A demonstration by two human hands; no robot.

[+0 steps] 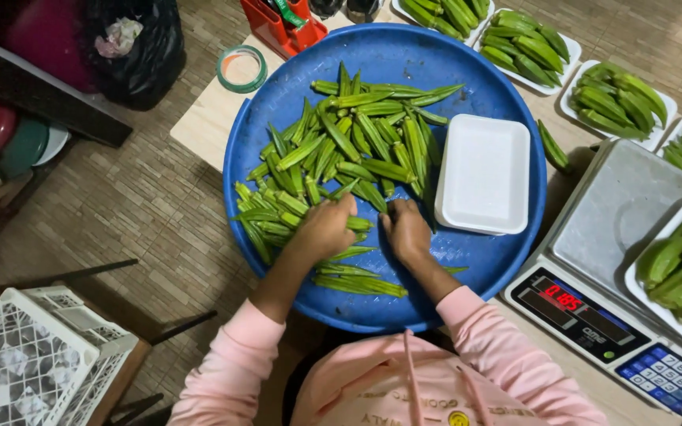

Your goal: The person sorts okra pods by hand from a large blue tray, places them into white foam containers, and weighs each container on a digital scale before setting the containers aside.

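One head-worn camera looks steeply down, close above the blue tub (404, 55).

Green okra (333, 158), blue basin (404, 59), white foam tray (485, 173), pink sleeves (234, 359).

Both hands rested in a heap of green okra pods (341, 158) on a round blue tray (507, 260), the left hand (325, 229) and right hand (406, 231) side by side near an empty white foam tray (485, 173) and a scale (617, 213).
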